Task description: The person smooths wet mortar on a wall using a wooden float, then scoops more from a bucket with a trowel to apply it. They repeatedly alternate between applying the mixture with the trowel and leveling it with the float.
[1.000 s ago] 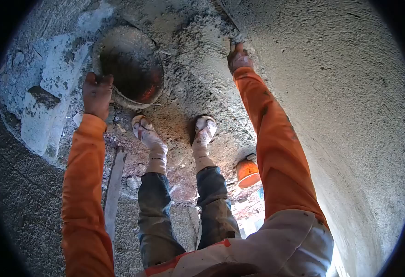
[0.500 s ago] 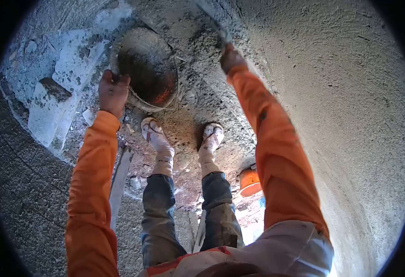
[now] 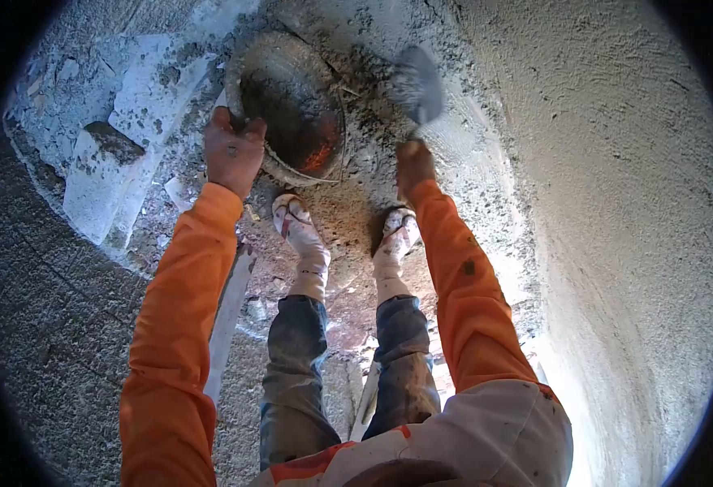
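Observation:
My left hand (image 3: pixel 235 152) is closed on the near-left rim of a mortar-caked bucket (image 3: pixel 279 168), which leans so its mouth faces me. Dark wet mortar (image 3: pixel 279 114) lies inside, with an orange patch of the inner wall showing low on the right. My right hand (image 3: pixel 415 166) is wrapped round the handle of a trowel (image 3: pixel 418 85). The grey blade points away from me, over loose mortar (image 3: pixel 369 114) on the ground just right of the bucket.
Pale broken slabs (image 3: pixel 101 191) lie to the left, one with a dark stone chunk (image 3: pixel 114 142) on it. A rough plastered wall (image 3: pixel 608 178) curves up along the right. A board (image 3: pixel 231 316) lies beside my left leg. My sandalled feet (image 3: pixel 294 217) stand close to the bucket.
My right hand has drawn back toward me with the trowel, whose blade now shows broad side. The view has shifted, so the bucket and left hand appear farther right. The orange container is hidden.

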The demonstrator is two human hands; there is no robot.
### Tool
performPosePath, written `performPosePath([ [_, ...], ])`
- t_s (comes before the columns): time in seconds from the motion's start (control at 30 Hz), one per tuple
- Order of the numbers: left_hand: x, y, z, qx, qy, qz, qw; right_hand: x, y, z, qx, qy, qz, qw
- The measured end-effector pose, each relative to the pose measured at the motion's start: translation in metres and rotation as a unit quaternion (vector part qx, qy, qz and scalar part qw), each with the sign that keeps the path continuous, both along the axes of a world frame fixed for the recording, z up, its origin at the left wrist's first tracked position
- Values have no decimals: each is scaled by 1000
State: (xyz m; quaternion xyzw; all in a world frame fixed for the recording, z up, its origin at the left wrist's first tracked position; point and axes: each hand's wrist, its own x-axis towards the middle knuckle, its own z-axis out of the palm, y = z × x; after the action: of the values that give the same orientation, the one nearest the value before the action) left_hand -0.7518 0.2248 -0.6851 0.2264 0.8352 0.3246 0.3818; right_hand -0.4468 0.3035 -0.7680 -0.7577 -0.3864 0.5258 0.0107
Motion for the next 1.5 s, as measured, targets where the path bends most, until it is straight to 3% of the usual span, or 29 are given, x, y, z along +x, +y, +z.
performPosePath([
  [0.03, 3, -2, -4, 18, 12, -2, 1000, -8, -4, 6, 79, -31, 182, 980],
  [0.07, 7, -1, -7, 25, 13, 0, 1000, -13, 1, 13, 159, -61, 357, 919],
  [0.17, 6, 1, -5, 113, 82, 22, 990, -15, 19, 89, 125, 60, 520, 843],
  [0.2, 4, 5, -1, 95, 68, 25, 993, -7, 22, 82, 132, 60, 522, 840],
  [0.27, 4, 9, 6, 81, 53, 35, 995, 23, 12, 41, 103, -131, 422, 891],
  [0.3, 3, 10, 10, 41, 76, 16, 996, 30, 7, 16, 113, -133, 427, 887],
  [0.37, 3, 13, 12, 6, 101, 5, 995, 35, -10, -39, 142, -211, 532, 807],
  [0.43, 3, 10, 8, -6, 131, -35, 991, -18, -16, -14, 49, -153, 236, 958],
  [0.5, 1, 0, 3, -12, 98, -23, 995, -65, 4, 65, 87, -17, 463, 882],
  [0.53, -2, 3, 10, -24, 123, -26, 992, -72, 7, 67, 87, -19, 462, 882],
  [0.6, -13, 8, 15, -28, 150, -14, 988, -96, 39, 59, 141, -133, 369, 909],
  [0.63, -20, 6, 12, -27, 79, 41, 996, -102, 54, 44, 123, -169, 318, 925],
  [0.7, -29, 0, 13, -21, 5, 100, 995, -92, 61, -1, 129, -185, 434, 872],
  [0.73, -30, -5, 17, -12, -62, 168, 984, -82, 58, -8, 132, -187, 437, 870],
  [0.77, -32, -11, 20, -2, -128, 232, 964, -72, 58, -12, 119, -38, 469, 874],
  [0.83, -38, -38, 8, -24, -146, 216, 965, -84, 81, 23, 109, 105, 493, 857],
  [0.9, -42, -53, -4, -45, -157, 199, 966, -143, 127, 112, 76, -147, 531, 831],
  [1.0, -39, -62, -1, 55, -136, 184, 972, -163, 185, 56, 164, -191, 457, 853],
  [1.07, -31, -72, -28, 70, -94, 193, 974, -160, 198, -15, 216, -211, 528, 793],
  [1.1, -32, -70, -38, 92, -50, 198, 975, -163, 178, -21, 204, -146, 483, 839],
  [1.13, -29, -56, -23, 89, -51, 207, 973, -174, 150, 20, 118, -164, 482, 853],
  [1.2, -30, -22, 29, -82, -216, 320, 919, -145, 113, 61, 89, -88, 665, 736],
  [1.23, -29, -30, 12, -53, -193, 298, 933, -137, 97, 108, 66, -51, 650, 755],
  [1.27, -28, -35, 0, -120, -123, 267, 948, -132, 86, 159, 46, -12, 635, 771],
  [1.3, -32, -36, 1, -159, -148, 233, 948, -116, 79, 179, 76, 12, 618, 782],
  [1.33, -30, -55, -27, -140, -159, 208, 955, -101, 73, 198, 104, 33, 597, 795],
  [1.37, -20, -68, -18, -143, -150, 221, 953, -94, 70, 225, 74, 5, 581, 811],
  [1.4, -7, -73, 0, -114, -142, 240, 954, -90, 72, 251, 49, -24, 566, 823],
  [1.5, 26, -98, 71, 53, -139, 312, 938, -82, 87, 306, 25, -4, 628, 778],
])
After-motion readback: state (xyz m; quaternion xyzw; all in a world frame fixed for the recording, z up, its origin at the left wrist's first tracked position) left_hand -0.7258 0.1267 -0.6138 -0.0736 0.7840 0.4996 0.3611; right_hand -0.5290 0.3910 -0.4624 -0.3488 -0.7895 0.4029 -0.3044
